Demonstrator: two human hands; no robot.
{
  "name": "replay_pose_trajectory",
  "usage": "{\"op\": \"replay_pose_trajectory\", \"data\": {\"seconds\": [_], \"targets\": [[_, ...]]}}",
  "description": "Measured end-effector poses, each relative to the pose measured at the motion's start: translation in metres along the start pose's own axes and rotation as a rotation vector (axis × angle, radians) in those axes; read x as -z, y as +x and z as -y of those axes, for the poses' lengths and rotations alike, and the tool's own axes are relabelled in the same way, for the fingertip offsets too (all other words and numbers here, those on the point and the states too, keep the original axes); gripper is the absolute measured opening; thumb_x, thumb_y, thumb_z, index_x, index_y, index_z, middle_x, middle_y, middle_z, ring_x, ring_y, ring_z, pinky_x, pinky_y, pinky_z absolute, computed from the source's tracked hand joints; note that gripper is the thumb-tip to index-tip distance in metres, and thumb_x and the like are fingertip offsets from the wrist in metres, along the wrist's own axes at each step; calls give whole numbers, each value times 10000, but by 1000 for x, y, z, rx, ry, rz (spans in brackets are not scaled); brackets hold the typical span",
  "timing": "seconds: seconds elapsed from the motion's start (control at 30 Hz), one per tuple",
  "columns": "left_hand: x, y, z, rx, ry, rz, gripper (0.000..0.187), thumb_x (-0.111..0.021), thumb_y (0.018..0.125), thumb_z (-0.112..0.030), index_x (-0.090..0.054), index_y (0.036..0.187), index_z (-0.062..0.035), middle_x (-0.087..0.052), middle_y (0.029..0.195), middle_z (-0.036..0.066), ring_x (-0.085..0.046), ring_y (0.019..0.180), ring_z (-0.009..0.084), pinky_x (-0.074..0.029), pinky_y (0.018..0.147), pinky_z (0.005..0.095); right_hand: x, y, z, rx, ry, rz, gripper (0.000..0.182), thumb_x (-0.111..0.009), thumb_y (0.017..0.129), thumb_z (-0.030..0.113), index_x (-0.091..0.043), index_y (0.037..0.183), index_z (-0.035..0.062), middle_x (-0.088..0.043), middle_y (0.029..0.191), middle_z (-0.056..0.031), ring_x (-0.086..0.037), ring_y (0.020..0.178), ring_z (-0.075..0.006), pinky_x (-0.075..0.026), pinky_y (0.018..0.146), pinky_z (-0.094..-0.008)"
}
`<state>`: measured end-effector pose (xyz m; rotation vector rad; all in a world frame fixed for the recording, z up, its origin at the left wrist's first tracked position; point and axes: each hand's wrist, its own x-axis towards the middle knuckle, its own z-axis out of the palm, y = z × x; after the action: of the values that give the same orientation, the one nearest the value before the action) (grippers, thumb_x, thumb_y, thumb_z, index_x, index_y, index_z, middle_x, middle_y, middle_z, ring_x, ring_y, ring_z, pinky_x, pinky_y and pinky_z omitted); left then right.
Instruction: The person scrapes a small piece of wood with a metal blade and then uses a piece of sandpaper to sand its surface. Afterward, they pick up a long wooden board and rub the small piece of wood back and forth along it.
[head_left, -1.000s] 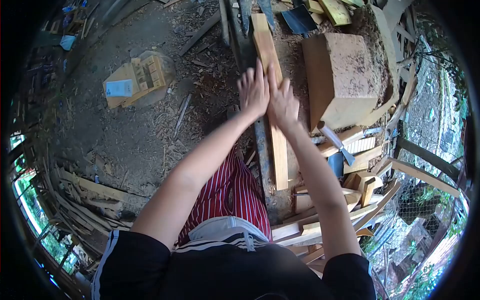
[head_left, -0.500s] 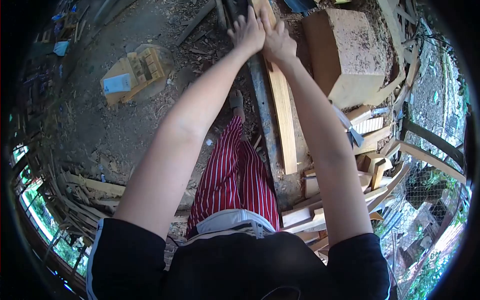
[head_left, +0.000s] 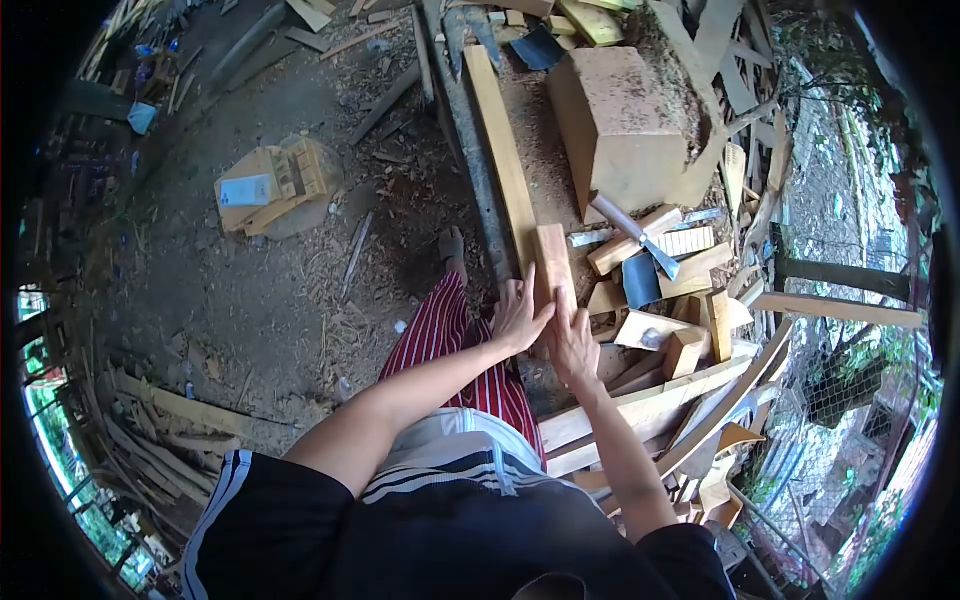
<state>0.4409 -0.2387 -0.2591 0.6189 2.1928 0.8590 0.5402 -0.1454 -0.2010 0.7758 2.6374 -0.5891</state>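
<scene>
A short wooden block (head_left: pixel 552 262) lies over the near end of a long wooden plank (head_left: pixel 500 150), slightly to its right. My left hand (head_left: pixel 520 318) is at the left side of the block, its fingers bent against it. My right hand (head_left: pixel 573 345) grips the block's near part, with fingers along its top and right side. The plank runs away from me along a dark metal-like beam (head_left: pixel 478 170). The underside of the block is hidden.
To the right stand a big wooden block (head_left: pixel 625 130) with shavings, a hatchet-like tool (head_left: pixel 640 238) and a pile of offcuts (head_left: pixel 690 350). On the ground at left lies cardboard (head_left: pixel 290 175) with a pale blue-white item. Shavings and scraps cover the ground.
Both hands have come back from the far end of the plank towards my body. The short block now shows clearly between them. The view has shifted.
</scene>
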Motion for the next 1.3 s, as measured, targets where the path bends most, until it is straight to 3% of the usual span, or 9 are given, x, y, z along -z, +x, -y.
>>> {"op": "replay_pose_trajectory", "data": {"seconds": [0.1, 0.23, 0.53, 0.7, 0.8, 0.9, 1.03, 1.2, 1.3], "targets": [[-19, 14, -13, -128, -1, -353, 958, -655, 833, -389, -23, 1514, -155, -374, 1189, 265, -423, 1115, 407, -400, 909, 499, 10, -29, 6, -227, 172, -116, 768, -551, 910, 270, -82, 1516, 223, -433, 1103, -227, -553, 946, -426, -491, 736, -496], [-33, 46, -30, 365, 62, -506, 1047, -767, 720, -433, -131, 1494, -131, -428, 1110, 164, -483, 1004, 331, -409, 863, 446, 13, -22, 7, -370, 326, -432, 763, -545, 913, 274, -89, 1516, 171, -436, 1117, -265, -543, 959, -447, -496, 755, -485], [3, 74, -42, 500, 126, -473, 1102, -816, 666, -250, -87, 1490, -196, -394, 1142, 170, -447, 1064, 356, -389, 925, 447, 20, 47, 15, -622, 437, -551, 732, -585, 885, 194, -197, 1502, 127, -427, 1185, -307, -490, 1056, -444, -416, 895, -478], [21, 67, -31, 527, 35, -358, 1105, -774, 662, -164, -46, 1488, -252, -407, 1145, 195, -451, 1082, 375, -377, 963, 479, -2, 36, 22, -409, 153, -736, 673, -591, 882, 189, -277, 1470, 94, -355, 1367, -252, -372, 1237, -398, -303, 1012, -505], [41, 54, -21, 460, -15, -323, 1103, -765, 669, -165, -30, 1488, -236, -408, 1167, 224, -459, 1095, 378, -379, 985, 464, -7, 12, 20, 65, 218, -391, 682, -571, 902, 266, -246, 1476, 95, -405, 1337, -233, -425, 1211, -420, -374, 974, -495], [48, 42, -14, 431, -165, -142, 1080, -749, 678, -208, -34, 1488, -198, -459, 1222, 259, -502, 1118, 408, -428, 943, 469, -20, -6, 29, 20, 627, 107, 740, -577, 899, 297, -179, 1486, 86, -436, 1285, -272, -483, 1139, -467, -416, 938, -512], [41, 11, 1, 264, -432, 107, 1053, -718, 793, -114, 63, 1499, -143, -259, 1468, 231, -312, 1352, 321, -285, 1109, 406, -26, -20, 31, -70, 576, -3, 802, -626, 864, 237, -143, 1478, 55, -460, 1235, -279, -520, 1094, -467, -455, 901, -494], [34, -1, 12, 258, -990, 147, 840, -647, 854, -35, -125, 1510, -102, -426, 1347, 103, -437, 1213, 176, -388, 1018, 324, -33, -24, 41, 40, 183, -249, 740, -627, 817, 154, -243, 1421, -34, -515, 1056, -205, -532, 976, -362, -487, 835, -417], [38, 25, 32, 164, -909, 58, 763, -624, 869, -40, -188, 1494, -78, -491, 1277, 86, -489, 1137, 160, -419, 981, 311, -32, 7, 55, 62, 123, -311, 695, -619, 807, 139, -291, 1388, -56, -525, 1052, -200, -531, 952, -357, -484, 817, -409]]}}
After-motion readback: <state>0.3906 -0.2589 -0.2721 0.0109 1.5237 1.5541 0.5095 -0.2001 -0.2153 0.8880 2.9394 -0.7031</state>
